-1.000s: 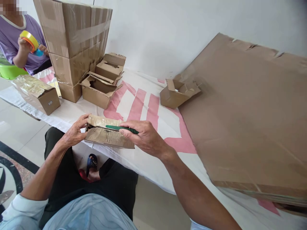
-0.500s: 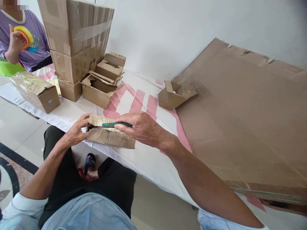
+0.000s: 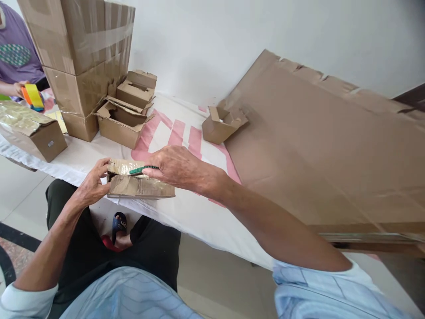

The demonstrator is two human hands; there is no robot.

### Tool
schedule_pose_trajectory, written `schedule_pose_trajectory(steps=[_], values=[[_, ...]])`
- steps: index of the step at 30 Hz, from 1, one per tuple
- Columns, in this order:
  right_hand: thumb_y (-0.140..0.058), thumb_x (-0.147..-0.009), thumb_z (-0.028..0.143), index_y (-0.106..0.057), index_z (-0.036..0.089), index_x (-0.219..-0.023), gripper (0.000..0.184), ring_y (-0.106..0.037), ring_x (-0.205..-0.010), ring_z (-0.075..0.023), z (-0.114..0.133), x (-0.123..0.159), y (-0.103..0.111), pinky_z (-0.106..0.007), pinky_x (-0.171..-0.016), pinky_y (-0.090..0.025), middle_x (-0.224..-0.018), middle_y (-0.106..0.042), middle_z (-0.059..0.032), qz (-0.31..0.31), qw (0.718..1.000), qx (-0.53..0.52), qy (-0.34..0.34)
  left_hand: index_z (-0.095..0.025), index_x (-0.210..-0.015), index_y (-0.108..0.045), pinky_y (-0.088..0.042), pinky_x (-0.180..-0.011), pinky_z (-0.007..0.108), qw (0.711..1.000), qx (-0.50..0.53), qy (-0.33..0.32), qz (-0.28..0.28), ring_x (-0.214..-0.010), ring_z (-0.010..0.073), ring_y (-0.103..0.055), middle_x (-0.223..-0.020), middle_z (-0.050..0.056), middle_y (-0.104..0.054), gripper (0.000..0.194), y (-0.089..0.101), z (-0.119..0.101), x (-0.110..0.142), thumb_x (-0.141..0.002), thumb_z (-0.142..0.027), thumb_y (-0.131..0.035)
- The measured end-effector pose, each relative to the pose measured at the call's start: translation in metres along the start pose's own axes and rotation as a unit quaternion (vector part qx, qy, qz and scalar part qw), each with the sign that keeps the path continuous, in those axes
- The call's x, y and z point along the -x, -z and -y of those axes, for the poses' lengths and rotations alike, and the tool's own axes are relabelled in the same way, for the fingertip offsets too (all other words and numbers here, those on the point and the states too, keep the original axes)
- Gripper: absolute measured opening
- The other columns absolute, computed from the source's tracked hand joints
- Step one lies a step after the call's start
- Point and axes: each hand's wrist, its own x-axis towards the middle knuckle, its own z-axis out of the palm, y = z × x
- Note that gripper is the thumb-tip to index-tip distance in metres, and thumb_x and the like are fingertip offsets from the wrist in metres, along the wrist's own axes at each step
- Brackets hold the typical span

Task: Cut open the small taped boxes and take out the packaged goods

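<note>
A small cardboard box (image 3: 142,188) with clear tape on top lies at the table's front edge. My left hand (image 3: 94,181) grips its left end, thumb at the near side and fingers at the far top corner. There the end gapes a little between the top flaps. My right hand (image 3: 181,166) is closed around a green ribbed utility knife (image 3: 137,170), held low over the seam between the flaps. The knife's tip points left, toward my left hand. Whether its blade is inside the seam is hard to make out.
Stacked taped boxes (image 3: 83,93) stand at the back left, beside open boxes (image 3: 117,126) and a taped box (image 3: 36,133). A smaller open box (image 3: 221,124) sits near a large cardboard sheet (image 3: 315,146). At far left, another person's hand (image 3: 20,88) holds tape rolls (image 3: 32,96).
The view has swung right, so everything sits further left. The knife is tilted more steeply and my right hand covers more of its handle. The other person's hand with the tape rolls has lowered.
</note>
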Motion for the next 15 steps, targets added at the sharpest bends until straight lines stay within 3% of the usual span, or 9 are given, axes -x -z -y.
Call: schedule_pose_trajectory(steps=[8, 15], values=[[-0.060, -0.119, 0.055, -0.090, 0.028, -0.100, 0.044, -0.068, -0.077, -0.0215, -0.073, 0.053, -0.031, -0.036, -0.064, -0.035, -0.082, -0.081, -0.0045, -0.094, 0.990, -0.101, 0.007, -0.027, -0.121, -0.083, -0.064, -0.114, 0.049, 0.999, -0.028, 0.031, 0.022, -0.143, 0.0339, -0.069, -0.158, 0.012, -0.067, 0.038, 0.001, -0.002, -0.010, -0.086, -0.039, -0.076], [-0.060, -0.118, 0.057, -0.089, 0.027, -0.099, 0.046, -0.069, -0.076, -0.0211, -0.094, 0.082, -0.044, -0.035, -0.064, -0.035, -0.084, -0.082, -0.0051, -0.111, 0.986, -0.122, -0.006, -0.026, -0.119, -0.082, -0.065, -0.112, 0.047, 0.997, -0.046, 0.033, 0.054, -0.143, 0.0331, -0.070, -0.158, 0.011, -0.067, 0.037, -0.010, -0.017, -0.019, -0.086, -0.038, -0.072]])
